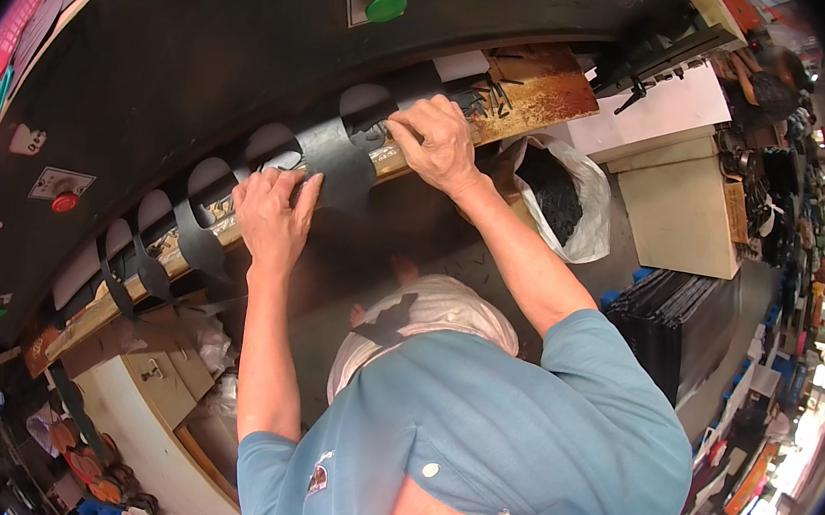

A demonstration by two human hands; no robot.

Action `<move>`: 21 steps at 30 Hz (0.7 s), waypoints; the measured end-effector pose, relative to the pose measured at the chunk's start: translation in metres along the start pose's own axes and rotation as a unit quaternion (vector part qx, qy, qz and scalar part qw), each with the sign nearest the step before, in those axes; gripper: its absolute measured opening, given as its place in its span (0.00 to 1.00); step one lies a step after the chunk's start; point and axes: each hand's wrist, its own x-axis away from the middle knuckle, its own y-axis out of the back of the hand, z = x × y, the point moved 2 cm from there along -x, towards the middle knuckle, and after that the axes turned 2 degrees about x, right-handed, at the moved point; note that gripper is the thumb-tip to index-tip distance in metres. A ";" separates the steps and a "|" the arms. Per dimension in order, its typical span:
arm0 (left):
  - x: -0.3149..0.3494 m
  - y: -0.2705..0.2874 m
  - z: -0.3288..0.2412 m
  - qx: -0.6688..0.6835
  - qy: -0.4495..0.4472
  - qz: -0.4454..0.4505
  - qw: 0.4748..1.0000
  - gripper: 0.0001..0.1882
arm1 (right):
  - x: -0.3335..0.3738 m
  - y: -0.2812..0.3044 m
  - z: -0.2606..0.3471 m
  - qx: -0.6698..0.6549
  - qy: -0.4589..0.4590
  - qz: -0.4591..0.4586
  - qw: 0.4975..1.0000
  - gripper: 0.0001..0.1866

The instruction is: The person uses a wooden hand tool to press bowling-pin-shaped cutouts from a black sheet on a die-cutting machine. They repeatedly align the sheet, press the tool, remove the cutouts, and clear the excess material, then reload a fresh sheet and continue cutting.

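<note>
A black sheet (335,161) with a row of large rounded cut-outs hangs over the front edge of a worn wooden board (540,95), below a large black machine body. My left hand (276,218) grips the sheet's band between two cut-outs, its fingers bent over it and the thumb to the right. Farther right, my right hand (434,144) is closed at the sheet's right end, thumb and fingertips beside the last cut-out. Its fingertips partly hide what they hold. Small dark scraps (495,97) lie on the board just beyond my right hand.
The machine's dark front (204,45) carries a green button (385,7) and a red button (64,202). A white bag of black scraps (593,211) stands right of my right forearm. Stacked black sheets (662,319) stand on the right, a wooden cabinet (158,382) lower left.
</note>
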 end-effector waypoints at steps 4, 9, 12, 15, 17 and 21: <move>0.002 -0.001 -0.003 -0.002 0.013 0.000 1.000 0.12 | 0.003 -0.002 -0.005 -0.006 0.010 -0.006 1.000 0.02; 0.003 -0.001 -0.007 0.008 0.020 -0.005 1.000 0.12 | 0.002 0.005 -0.007 -0.061 -0.029 0.016 0.998 0.03; 0.002 0.001 -0.007 0.009 0.022 0.010 1.000 0.12 | -0.005 0.010 -0.006 -0.106 -0.128 0.064 0.984 0.05; -0.001 0.003 -0.006 0.023 0.045 0.027 0.998 0.12 | -0.025 0.010 -0.011 -0.116 -0.204 0.056 0.971 0.07; -0.004 0.004 -0.004 0.032 0.052 0.043 0.997 0.12 | -0.051 0.002 -0.016 -0.118 -0.120 0.015 0.986 0.12; -0.016 0.015 0.010 0.064 0.076 0.143 0.985 0.12 | -0.109 -0.058 -0.023 -0.022 -0.099 0.127 0.987 0.42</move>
